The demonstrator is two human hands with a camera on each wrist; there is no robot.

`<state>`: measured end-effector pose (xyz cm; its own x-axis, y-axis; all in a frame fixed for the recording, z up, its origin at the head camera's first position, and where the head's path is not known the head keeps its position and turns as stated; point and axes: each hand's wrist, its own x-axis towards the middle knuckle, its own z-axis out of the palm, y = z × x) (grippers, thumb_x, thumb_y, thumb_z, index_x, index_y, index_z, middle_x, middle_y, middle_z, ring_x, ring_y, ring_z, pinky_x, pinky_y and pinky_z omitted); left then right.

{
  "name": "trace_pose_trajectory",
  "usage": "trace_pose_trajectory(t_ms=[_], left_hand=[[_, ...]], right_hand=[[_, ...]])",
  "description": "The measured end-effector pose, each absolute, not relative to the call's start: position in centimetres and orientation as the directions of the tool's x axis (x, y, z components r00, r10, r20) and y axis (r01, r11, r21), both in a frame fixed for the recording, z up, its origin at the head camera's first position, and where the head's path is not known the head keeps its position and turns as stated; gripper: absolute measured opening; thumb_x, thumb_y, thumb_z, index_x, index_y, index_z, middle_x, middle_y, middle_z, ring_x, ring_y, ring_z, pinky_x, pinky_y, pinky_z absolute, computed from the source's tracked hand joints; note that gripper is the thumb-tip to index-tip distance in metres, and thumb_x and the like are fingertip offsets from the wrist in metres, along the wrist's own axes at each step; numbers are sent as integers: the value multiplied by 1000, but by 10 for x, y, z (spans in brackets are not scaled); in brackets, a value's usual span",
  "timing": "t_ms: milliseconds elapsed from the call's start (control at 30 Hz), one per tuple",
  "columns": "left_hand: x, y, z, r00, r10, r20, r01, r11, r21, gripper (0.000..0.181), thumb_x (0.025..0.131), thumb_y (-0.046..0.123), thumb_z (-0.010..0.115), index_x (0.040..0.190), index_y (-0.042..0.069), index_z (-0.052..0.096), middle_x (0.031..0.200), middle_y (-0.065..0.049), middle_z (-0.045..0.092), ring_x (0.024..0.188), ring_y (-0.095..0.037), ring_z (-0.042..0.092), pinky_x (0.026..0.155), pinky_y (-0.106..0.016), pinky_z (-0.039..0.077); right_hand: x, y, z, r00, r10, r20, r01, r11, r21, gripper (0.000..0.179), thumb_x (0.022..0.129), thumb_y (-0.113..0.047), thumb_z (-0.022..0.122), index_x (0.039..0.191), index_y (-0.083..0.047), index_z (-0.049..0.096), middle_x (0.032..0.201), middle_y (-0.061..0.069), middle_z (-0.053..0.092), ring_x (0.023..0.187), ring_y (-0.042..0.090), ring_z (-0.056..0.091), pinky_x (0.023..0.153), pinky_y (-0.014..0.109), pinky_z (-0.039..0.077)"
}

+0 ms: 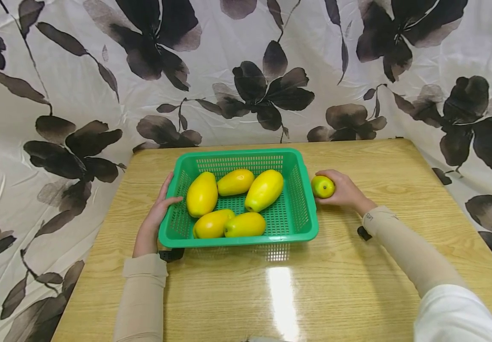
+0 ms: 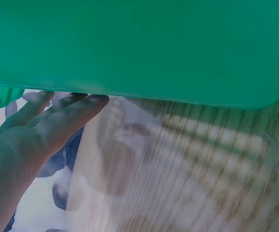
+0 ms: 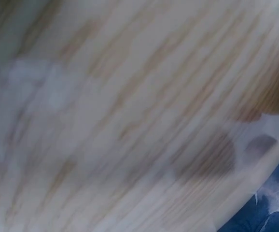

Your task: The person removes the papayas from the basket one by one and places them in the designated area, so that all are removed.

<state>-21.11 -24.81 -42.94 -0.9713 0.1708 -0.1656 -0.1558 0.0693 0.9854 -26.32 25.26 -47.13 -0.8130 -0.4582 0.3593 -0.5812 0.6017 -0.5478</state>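
Observation:
A green plastic basket (image 1: 237, 245) with slotted walls stands on the table, holding several yellow papayas (image 1: 264, 190). At its left side my left hand (image 1: 157, 216) grips the rim, thumb over the edge and fingers along the outside wall. The left wrist view shows those fingers (image 2: 64, 121) extended against the green basket (image 2: 139, 48). To the right of the basket, my right hand (image 1: 341, 191) holds a yellow-green papaya (image 1: 323, 186), its stem end facing the head camera. That fruit is close beside the basket's right wall. Whether it touches the table is unclear.
The wooden table (image 1: 228, 294) extends around the basket, with bright glare in front. A white cloth (image 1: 211, 42) with dark flowers hangs behind and at both sides. Mostly blurred wood grain (image 3: 144, 96) fills the right wrist view.

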Motion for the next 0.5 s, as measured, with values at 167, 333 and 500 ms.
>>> trace_pose_trajectory(t_ms=[167,333,500], left_hand=[[-211,-248,-430,-971,169,-171,-162,65,985,76,93,3,41,147,33,-2,153,1,-7,136,-26,12,97,-33,34],[-212,-249,-432,-971,172,-164,-155,61,986,75,93,3,42,147,34,0,153,1,-5,136,-26,13,93,-27,37],[-212,-250,-433,-973,174,-154,-146,56,988,75,92,2,41,147,34,0,153,1,-5,136,-26,12,102,-37,29]], right_hand=[[-263,255,-470,-808,-490,327,-586,611,-532,75,56,-18,86,120,-1,52,117,15,55,106,32,50,91,51,38],[-262,256,-471,-806,-508,303,-586,614,-528,79,55,-17,87,123,-2,50,120,16,52,109,33,48,91,52,37],[-260,256,-467,-804,-518,292,-588,616,-524,80,54,-14,87,124,-2,50,121,17,51,109,35,47,91,54,37]])
